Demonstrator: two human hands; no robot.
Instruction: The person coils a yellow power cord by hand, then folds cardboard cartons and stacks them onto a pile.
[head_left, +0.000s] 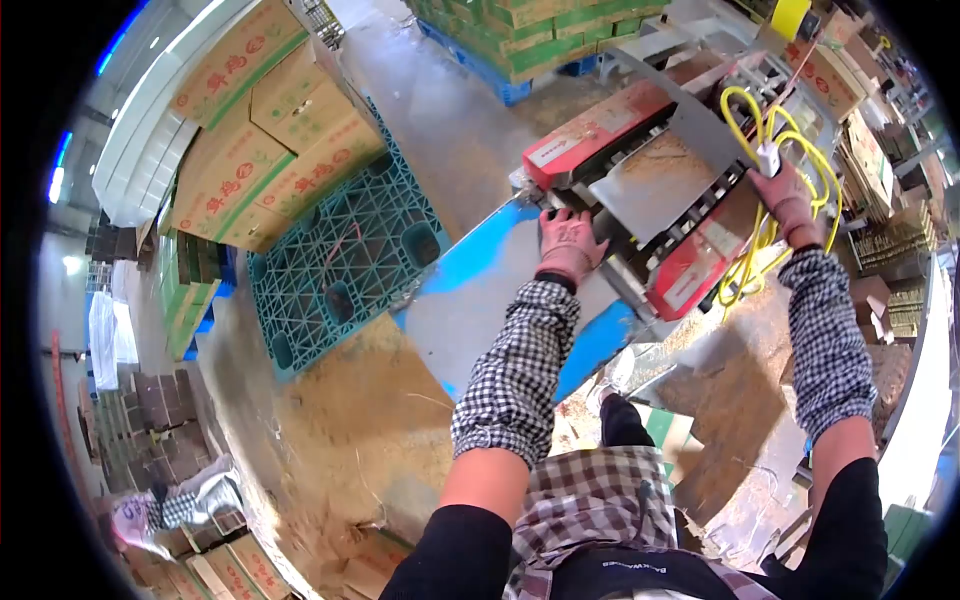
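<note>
My left hand (568,243), in a pink glove, lies with fingers spread on the end of a blue and grey worktop (475,300), beside a red carton-sealing machine (600,130). On the machine's far right side is my right hand (786,200), also gloved in pink. Its fingers are curled at the machine's edge, right by a white fitting (768,157) and looped yellow cable (740,100); what they grip is hidden. A grey metal plate (655,185) sits between the machine's red side housings.
Printed cartons (270,140) are stacked on a teal plastic pallet (345,250) at the left. More boxes (530,30) stand on a blue pallet (515,92) at the back. Flattened cardboard (890,235) is piled at the right. Another person (165,510) is at lower left.
</note>
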